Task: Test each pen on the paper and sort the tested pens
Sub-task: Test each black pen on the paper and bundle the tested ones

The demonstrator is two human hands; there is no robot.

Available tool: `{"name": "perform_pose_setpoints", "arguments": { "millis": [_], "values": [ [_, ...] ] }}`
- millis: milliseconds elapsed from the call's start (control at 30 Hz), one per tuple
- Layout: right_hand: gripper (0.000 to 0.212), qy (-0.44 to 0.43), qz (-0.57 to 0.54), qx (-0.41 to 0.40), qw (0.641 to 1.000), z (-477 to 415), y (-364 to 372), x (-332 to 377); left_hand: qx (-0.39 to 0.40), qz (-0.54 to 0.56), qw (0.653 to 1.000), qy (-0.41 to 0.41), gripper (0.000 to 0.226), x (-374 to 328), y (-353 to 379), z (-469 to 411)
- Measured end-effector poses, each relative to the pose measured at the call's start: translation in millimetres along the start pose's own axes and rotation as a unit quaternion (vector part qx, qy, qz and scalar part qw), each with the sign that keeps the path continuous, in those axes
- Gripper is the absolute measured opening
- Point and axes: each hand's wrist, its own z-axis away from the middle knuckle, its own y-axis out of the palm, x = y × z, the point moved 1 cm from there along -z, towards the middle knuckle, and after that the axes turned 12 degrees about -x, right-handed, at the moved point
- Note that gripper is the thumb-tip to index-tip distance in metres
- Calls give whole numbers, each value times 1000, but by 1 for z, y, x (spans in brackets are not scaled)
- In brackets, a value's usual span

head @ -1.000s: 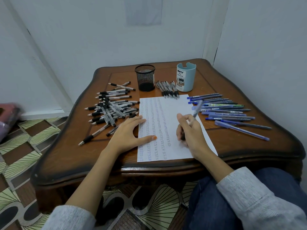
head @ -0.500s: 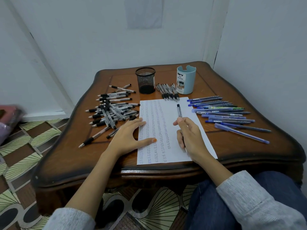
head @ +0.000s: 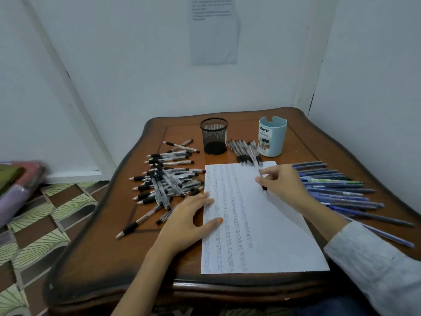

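The step in hand looks like the test of 1 black-grip pen [head: 264, 187] at the far end of the paper [head: 268, 236], where the sheet is unmarked to the right of the 4 or so columns of scribbles. To do it well, I judge the tip should come down in that bare strip, press lightly, and make a short mark that stands clear of the neighbouring column, so a faint or dry line is easy to read. The sheet should not slide, so the flat press at its left edge matters.

The right hand [head: 282, 185] has its fingers curled and pinches the pen between thumb and fingertips, tip pointing down toward the sheet. Whether the tip touches the paper cannot be told, and the pen's upper end is blurred.

The left hand [head: 186, 221] lies flat with fingers spread, thumb and fingertips resting on the paper's left edge, holding nothing.

A heap of black pens [head: 166, 179] lies left of the sheet, a small row of black pens [head: 243, 151] at its far edge, and blue pens [head: 337, 190] to its right.
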Motion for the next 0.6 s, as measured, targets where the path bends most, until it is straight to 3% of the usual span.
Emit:
{"name": "perform_pose_setpoints", "arguments": {
  "millis": [233, 467, 600],
  "values": [
    [18, -41, 45, -100, 993, -70, 21, 10, 5, 8, 1000, -7, 73, 8, 4, -3],
    [18, -47, 97, -79, 991, -104, 47, 0, 10, 27, 999, -28, 77, 4, 1, -3],
    [13, -73, 102, -121, 985, -103, 53, -2, 10, 13, 999, -28, 75, 3, 1, -2]
  ]
}}
